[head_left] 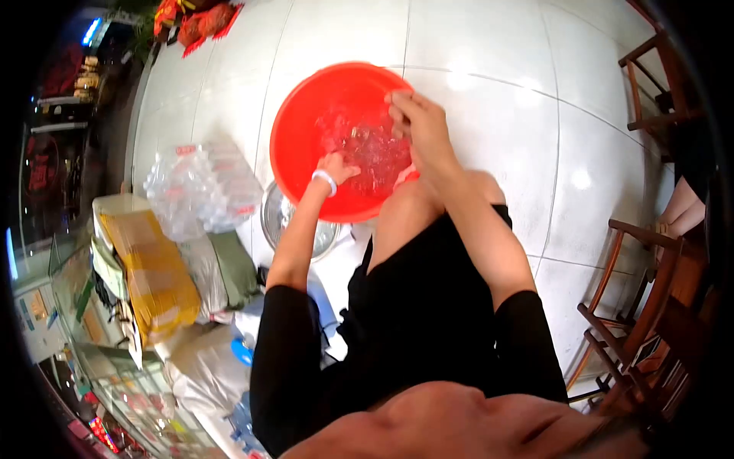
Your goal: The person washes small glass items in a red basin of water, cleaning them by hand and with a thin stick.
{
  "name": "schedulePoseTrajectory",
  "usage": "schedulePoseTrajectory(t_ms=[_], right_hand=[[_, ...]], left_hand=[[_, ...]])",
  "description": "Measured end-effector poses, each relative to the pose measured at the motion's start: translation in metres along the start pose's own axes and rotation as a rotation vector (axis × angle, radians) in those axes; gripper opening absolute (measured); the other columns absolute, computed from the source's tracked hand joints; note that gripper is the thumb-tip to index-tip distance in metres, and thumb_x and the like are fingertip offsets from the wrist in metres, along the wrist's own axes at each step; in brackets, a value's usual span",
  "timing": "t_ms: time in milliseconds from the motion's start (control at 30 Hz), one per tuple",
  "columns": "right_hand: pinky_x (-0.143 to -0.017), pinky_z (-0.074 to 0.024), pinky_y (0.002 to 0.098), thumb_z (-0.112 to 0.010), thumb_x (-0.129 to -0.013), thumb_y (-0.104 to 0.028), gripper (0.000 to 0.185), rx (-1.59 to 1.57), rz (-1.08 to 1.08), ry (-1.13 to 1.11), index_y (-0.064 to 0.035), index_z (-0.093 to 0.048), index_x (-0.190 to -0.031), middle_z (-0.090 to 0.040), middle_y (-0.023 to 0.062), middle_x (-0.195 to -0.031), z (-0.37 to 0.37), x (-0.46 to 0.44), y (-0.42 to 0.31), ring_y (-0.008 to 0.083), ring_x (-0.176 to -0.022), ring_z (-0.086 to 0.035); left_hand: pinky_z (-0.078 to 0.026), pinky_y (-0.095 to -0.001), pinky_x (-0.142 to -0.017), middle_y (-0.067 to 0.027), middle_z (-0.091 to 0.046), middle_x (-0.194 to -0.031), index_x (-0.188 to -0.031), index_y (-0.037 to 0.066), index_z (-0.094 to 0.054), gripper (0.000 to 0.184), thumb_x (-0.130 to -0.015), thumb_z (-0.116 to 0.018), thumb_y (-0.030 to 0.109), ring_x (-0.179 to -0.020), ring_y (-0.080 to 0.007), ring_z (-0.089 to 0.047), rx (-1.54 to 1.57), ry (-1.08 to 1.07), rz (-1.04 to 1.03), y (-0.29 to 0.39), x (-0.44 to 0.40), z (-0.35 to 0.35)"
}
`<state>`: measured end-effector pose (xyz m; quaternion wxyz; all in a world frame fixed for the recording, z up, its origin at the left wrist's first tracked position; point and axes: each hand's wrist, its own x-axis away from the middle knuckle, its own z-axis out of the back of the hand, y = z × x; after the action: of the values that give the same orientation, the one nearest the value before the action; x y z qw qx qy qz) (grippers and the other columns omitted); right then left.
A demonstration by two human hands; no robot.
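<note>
In the head view, a wide round basin of bright red plastic [294,145] sits on the pale tiled floor [489,122], in front of the person's knees, with clear, rippling water [378,157] in it. And here is the left hand [334,168], a white band [326,182] around its wrist, reaching in over the basin's left side, fingers loosely spread at the water's edge; whether it grips anything, one cannot tell. Over on the other side, the right hand [415,122] hovers above the rim, fingers half curled; whether something small is pinched there is too blurred to tell.

Crowding the near right rim comes a bare knee [405,210]. Just beside the basin, a round, shiny metal bowl [277,218] lies partly hidden behind the left forearm [300,233]. Out to the left, there's a bundle of clear plastic bottles [199,183], then a parcel wrapped in yellow-brown tape [153,271] with a green sack [233,268] near it. Red and gold decorations [202,27] sit at the top left. Across on the right stand dark brown wooden chairs [646,237], well apart from the basin, and another person's bare leg [683,205] shows among them.
</note>
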<state>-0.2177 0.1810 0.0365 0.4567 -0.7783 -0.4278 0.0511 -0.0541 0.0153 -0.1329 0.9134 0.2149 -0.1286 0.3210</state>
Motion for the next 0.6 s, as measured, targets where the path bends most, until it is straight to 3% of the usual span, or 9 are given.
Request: schedulePoseTrajectory(t_ms=[67, 133, 233, 300, 333, 400, 467, 533, 600], right_hand=[[-0.048, -0.0296, 0.0202, -0.051, -0.084, -0.014, 0.015, -0.058, -0.023, -0.046, 0.0004, -0.056, -0.084, -0.045, -0.0016, -0.060, 0.007, 0.005, -0.002, 0.0054, -0.049, -0.033], [-0.045, -0.0293, 0.0192, -0.051, -0.083, -0.012, 0.014, 0.010, 0.103, -0.062, 0.0006, -0.057, -0.080, -0.046, -0.0008, -0.059, 0.002, 0.005, -0.004, 0.0049, -0.049, -0.036], [-0.045, -0.0292, 0.0192, -0.051, -0.083, -0.013, 0.015, -0.044, 0.046, -0.055, 0.0002, -0.057, -0.079, -0.046, -0.0011, -0.059, 0.004, -0.002, -0.002, 0.0050, -0.049, -0.036], [-0.045, -0.0291, 0.0192, -0.052, -0.083, -0.013, 0.015, -0.022, 0.077, -0.051, -0.0001, -0.057, -0.079, -0.046, -0.0012, -0.059, 0.004, -0.009, 0.001, 0.0050, -0.049, -0.036], [-0.045, -0.0290, 0.0193, -0.052, -0.083, -0.014, 0.015, 0.008, 0.117, -0.052, -0.0003, -0.057, -0.079, -0.045, -0.0014, -0.059, 0.001, -0.009, 0.004, 0.0051, -0.049, -0.036], [-0.045, -0.0291, 0.0193, -0.052, -0.083, -0.013, 0.014, 0.046, 0.123, -0.003, -0.0005, -0.057, -0.079, -0.046, -0.0012, -0.059, 0.000, -0.011, 0.001, 0.0051, -0.049, -0.035], [-0.045, -0.0291, 0.0193, -0.052, -0.082, -0.013, 0.014, -0.081, 0.010, -0.036, -0.0003, -0.057, -0.079, -0.046, -0.0012, -0.059, 0.001, 0.000, 0.003, 0.0053, -0.049, -0.035], [-0.044, -0.0294, 0.0196, -0.052, -0.082, -0.013, 0.014, -0.028, 0.074, -0.057, -0.0002, -0.057, -0.079, -0.046, -0.0010, -0.059, 0.002, -0.002, 0.003, 0.0055, -0.049, -0.036], [-0.044, -0.0296, 0.0197, -0.052, -0.082, -0.012, 0.014, 0.042, 0.120, -0.014, -0.0003, -0.057, -0.078, -0.047, -0.0008, -0.059, 0.004, -0.007, 0.004, 0.0055, -0.049, -0.036]], left_hand=[[-0.048, -0.0344, -0.072, -0.0136, -0.064, -0.081, -0.092, 0.002, -0.063, 0.038, -0.064, -0.067, 0.027, -0.078, -0.0266, -0.062, 0.380, 0.072, -0.068, -0.014, -0.015, 0.004], [-0.039, -0.0198, -0.048, -0.0078, -0.062, -0.073, -0.085, -0.002, -0.061, 0.019, -0.077, -0.053, 0.012, -0.056, -0.0089, -0.052, 0.879, -0.191, -0.080, 0.018, 0.001, 0.069], [-0.033, -0.0186, -0.043, -0.0055, -0.061, -0.074, -0.084, -0.001, -0.060, 0.019, -0.078, -0.050, 0.014, -0.053, -0.0063, -0.047, 1.326, -0.207, -0.046, 0.015, -0.005, 0.079], [-0.047, -0.0305, -0.056, -0.0109, -0.063, -0.084, -0.091, 0.001, -0.058, 0.030, -0.075, -0.057, 0.026, -0.072, -0.0210, -0.060, -0.095, -0.294, -0.646, -0.036, -0.037, 0.014], [-0.049, -0.0355, -0.070, -0.0169, -0.061, -0.096, -0.094, 0.001, -0.060, 0.045, -0.069, -0.062, 0.038, -0.087, -0.0296, -0.060, -0.720, -0.412, -0.241, -0.008, -0.014, 0.008], [-0.047, -0.0342, -0.077, -0.0197, -0.058, -0.102, -0.098, 0.004, -0.061, 0.054, -0.063, -0.065, 0.045, -0.095, -0.0307, -0.058, -0.288, -0.146, 0.143, -0.009, -0.010, 0.007], [-0.047, -0.0366, -0.077, -0.0195, -0.060, -0.096, -0.098, 0.003, -0.061, 0.054, -0.063, -0.066, 0.044, -0.090, -0.0319, -0.059, -0.274, -0.104, 0.043, 0.013, -0.007, 0.041], [-0.048, -0.0339, -0.068, -0.0188, -0.063, -0.076, -0.088, -0.007, -0.059, 0.045, -0.068, -0.064, 0.032, -0.071, -0.0287, -0.062, 0.425, -0.006, -0.095, 0.029, 0.004, 0.078], [-0.048, -0.0320, -0.063, -0.0183, -0.062, -0.074, -0.083, -0.005, -0.060, 0.037, -0.068, -0.063, 0.028, -0.066, -0.0222, -0.062, 0.989, -0.048, -0.050, 0.040, 0.010, 0.102]])
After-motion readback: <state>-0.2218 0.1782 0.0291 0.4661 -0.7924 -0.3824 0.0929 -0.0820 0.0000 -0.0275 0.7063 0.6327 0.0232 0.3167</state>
